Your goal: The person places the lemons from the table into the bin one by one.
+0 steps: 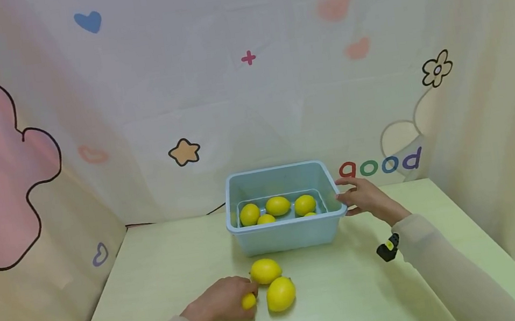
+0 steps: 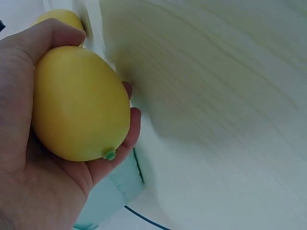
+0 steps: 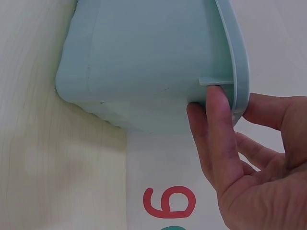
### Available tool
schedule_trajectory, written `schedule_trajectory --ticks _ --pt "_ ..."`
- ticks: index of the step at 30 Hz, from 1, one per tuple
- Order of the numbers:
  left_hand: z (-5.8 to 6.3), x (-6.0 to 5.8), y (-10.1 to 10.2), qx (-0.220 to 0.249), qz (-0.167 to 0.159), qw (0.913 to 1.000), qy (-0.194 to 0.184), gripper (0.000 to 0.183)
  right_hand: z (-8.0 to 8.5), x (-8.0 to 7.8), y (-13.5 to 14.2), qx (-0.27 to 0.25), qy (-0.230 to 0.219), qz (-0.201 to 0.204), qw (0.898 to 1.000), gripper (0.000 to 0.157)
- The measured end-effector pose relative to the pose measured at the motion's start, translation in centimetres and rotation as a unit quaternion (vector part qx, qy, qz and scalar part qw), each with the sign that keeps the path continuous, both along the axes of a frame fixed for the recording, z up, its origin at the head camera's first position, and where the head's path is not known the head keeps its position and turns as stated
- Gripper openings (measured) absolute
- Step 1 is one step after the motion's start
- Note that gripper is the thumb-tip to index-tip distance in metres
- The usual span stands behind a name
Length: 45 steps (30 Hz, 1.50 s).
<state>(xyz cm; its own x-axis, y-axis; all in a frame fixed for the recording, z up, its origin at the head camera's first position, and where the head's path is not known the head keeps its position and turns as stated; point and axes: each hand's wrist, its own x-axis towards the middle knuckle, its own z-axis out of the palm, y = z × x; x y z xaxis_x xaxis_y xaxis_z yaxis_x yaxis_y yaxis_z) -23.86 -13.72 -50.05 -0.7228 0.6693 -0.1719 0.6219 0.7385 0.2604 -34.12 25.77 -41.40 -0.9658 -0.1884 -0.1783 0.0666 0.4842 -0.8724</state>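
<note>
My left hand (image 1: 227, 299) is low over the table, its fingers curled round a yellow lemon (image 2: 81, 103) with a green stem tip. Just right of that hand, two more lemons lie on the table, one farther back (image 1: 265, 271) and one nearer (image 1: 281, 294). Behind them stands a light blue plastic bin (image 1: 292, 235) with several lemons (image 1: 277, 206) on its floor. At the bin's right end, my right hand (image 1: 367, 200) grips the rim (image 3: 241, 62), with fingers under the lip and the thumb on the other side.
The pale wood-grain table (image 1: 164, 270) carries everything. A printed curtain (image 1: 254, 101) with hearts, a star and the word "good" hangs right behind the bin and along both sides. A black wrist camera (image 1: 388, 248) sits at the right sleeve.
</note>
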Motion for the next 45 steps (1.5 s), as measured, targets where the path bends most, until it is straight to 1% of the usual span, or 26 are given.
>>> schedule_trajectory --ticks 4,6,10,14,20,25,31,34,39,45 --pt "0.0 0.1 -0.1 0.008 0.015 0.9997 -0.020 0.011 0.0 0.0 -0.1 -0.001 -0.004 0.002 1.000 0.060" --pt "0.0 0.1 -0.2 0.013 0.017 0.9995 -0.022 0.008 0.0 0.0 -0.1 -0.001 -0.003 0.000 1.000 0.060" --pt "0.0 0.2 -0.3 0.008 0.008 0.9998 -0.014 0.007 0.0 -0.1 -0.2 0.001 -0.002 -0.001 1.000 0.060" --pt "0.1 0.4 -0.4 0.002 -0.001 1.0000 0.000 0.009 0.0 -0.1 -0.3 0.001 -0.005 0.000 1.000 0.060" --pt "0.8 0.8 -0.3 0.004 0.000 0.9999 0.009 0.010 0.2 0.1 -0.4 0.001 -0.008 0.002 1.000 0.061" --pt "2.3 0.9 -0.1 0.009 0.006 0.9996 0.027 0.010 0.5 0.0 -0.4 0.003 -0.006 0.002 1.000 0.061" --pt "4.2 0.8 -0.4 0.030 -0.007 0.9971 0.069 0.013 0.3 0.1 -0.4 -0.002 -0.011 0.000 1.000 0.061" --pt "5.2 0.8 -0.4 0.044 -0.004 0.9950 0.090 0.013 0.2 0.1 -0.4 -0.004 -0.015 -0.001 1.000 0.061" --pt "7.0 0.4 -0.5 0.055 0.008 0.9915 0.118 0.011 0.3 0.1 -0.4 -0.002 -0.013 -0.002 1.000 0.061" --pt "8.9 -0.3 -0.4 0.055 0.008 0.9877 0.146 0.007 0.5 0.1 -0.4 -0.001 -0.013 -0.002 1.000 0.061"
